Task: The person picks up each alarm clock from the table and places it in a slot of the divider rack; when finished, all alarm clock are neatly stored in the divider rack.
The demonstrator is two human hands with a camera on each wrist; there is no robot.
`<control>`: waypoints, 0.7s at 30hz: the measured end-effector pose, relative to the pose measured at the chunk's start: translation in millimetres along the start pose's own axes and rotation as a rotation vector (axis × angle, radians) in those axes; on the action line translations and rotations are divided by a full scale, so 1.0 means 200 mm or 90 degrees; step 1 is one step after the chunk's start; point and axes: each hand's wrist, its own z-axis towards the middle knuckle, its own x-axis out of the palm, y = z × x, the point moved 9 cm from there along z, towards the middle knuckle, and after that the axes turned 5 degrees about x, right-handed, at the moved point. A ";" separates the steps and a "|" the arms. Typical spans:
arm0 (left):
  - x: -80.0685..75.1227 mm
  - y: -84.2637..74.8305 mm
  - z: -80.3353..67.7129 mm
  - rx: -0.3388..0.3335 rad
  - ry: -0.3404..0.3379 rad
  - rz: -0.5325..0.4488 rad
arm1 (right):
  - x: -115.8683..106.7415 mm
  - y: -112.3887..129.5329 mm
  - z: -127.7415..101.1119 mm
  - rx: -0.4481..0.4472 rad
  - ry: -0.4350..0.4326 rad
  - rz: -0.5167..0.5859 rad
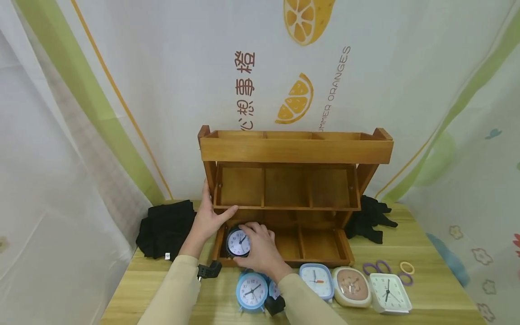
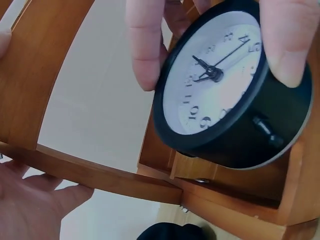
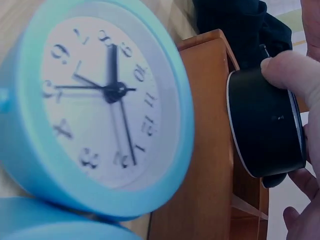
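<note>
- Nearest, along the front edge of the wooden table (image 1: 438, 298), stands a row of clocks: a round light-blue alarm clock (image 1: 252, 291), a blue square clock (image 1: 317, 280), a beige clock (image 1: 351, 286) and a white square clock (image 1: 389, 293); bare tabletop lies open at the front left corner.
- Just beyond the white clock lie some hair rings (image 1: 389, 267), purple and yellow, close to the right edge.
- Past the row, the right hand (image 1: 262, 247) grasps a round black clock (image 1: 238, 242), fingers curled over its top and rim, the white dial facing the person; the left wrist view shows fingertips (image 2: 145, 45) pressed on the black casing.
- That black clock sits at the leftmost compartment of the bottom tier of the wooden organiser (image 1: 296, 151), by its front lip; the two compartments to the right are open.
- Beside it, the left hand (image 1: 210, 220) rests against the organiser's left upright, fingers straight up the post, thumb along the middle shelf's edge, loosely bracing, not clenched.
- Black cloth (image 1: 166, 228) lies heaped on either side of the organiser.
- Behind everything hangs a white curtain (image 1: 162, 67) printed with orange slices and green bands.
</note>
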 end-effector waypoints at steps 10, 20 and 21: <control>-0.01 -0.02 0.02 0.032 -0.004 -0.033 | 0.01 -0.04 0.07 0.006 0.011 0.039; 0.00 -0.02 0.03 0.042 -0.010 -0.058 | 0.09 -0.13 0.09 0.048 0.059 0.107; 0.00 -0.02 0.03 0.035 -0.011 -0.052 | 0.10 -0.13 0.09 0.054 0.064 0.107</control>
